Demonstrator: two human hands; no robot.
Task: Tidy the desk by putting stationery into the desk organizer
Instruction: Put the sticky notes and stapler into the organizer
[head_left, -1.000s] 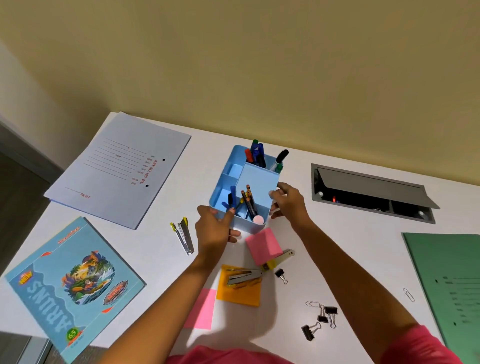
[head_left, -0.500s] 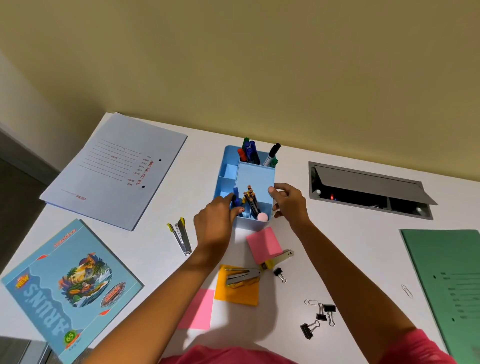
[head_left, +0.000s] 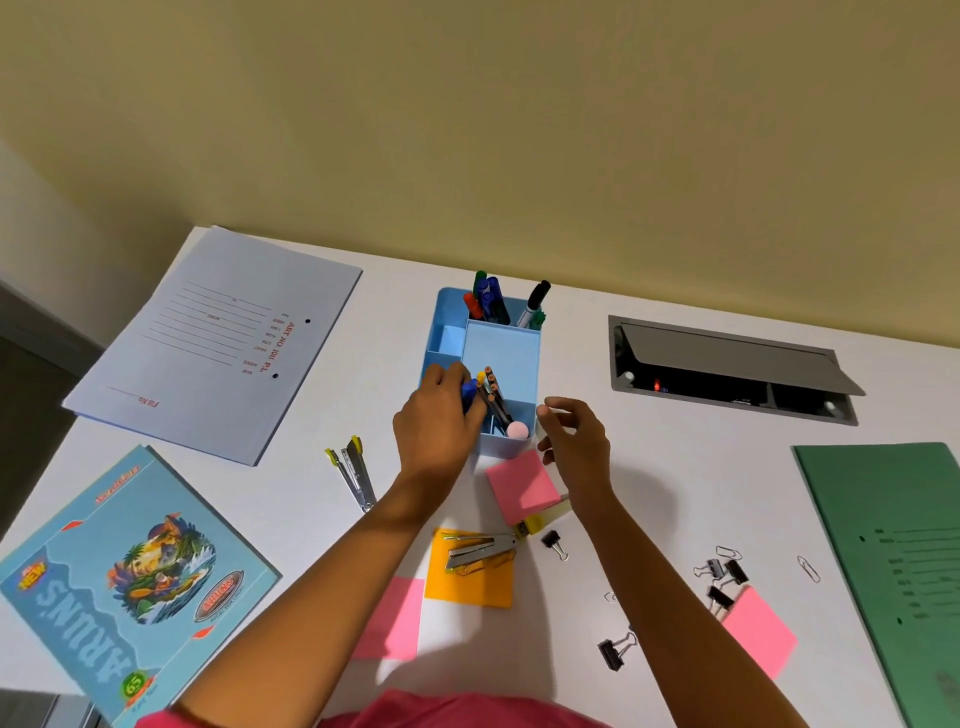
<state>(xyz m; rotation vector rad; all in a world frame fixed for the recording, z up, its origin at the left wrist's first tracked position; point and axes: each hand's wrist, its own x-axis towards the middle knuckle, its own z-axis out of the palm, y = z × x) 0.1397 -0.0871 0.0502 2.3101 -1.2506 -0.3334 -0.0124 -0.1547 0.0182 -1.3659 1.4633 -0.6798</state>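
Note:
A light blue desk organizer (head_left: 501, 348) stands at the middle of the white desk. Its back compartment holds several markers (head_left: 491, 299), and a front compartment holds pencils (head_left: 493, 395) and a pink eraser tip. My left hand (head_left: 439, 426) reaches into the front left compartment, its fingers curled round a blue pen (head_left: 470, 389). My right hand (head_left: 576, 441) hovers just off the organizer's right front corner, fingers loosely bent and holding nothing. A pink sticky pad (head_left: 522, 486), a metal stapler (head_left: 480, 551) on an orange pad (head_left: 467, 587) and a second stapler (head_left: 356, 473) lie loose.
Binder clips (head_left: 722, 577) and paper clips (head_left: 808, 569) are scattered at the front right, beside a pink pad (head_left: 761, 631). A pale blue folder (head_left: 218, 343) and a notebook (head_left: 124, 577) lie left, a green folder (head_left: 898, 561) right. An open cable hatch (head_left: 727, 369) sits behind.
My right hand has let go of the organizer's right wall and drawn slightly away. My left hand moved from the front wall up into the front left compartment onto the blue pen.

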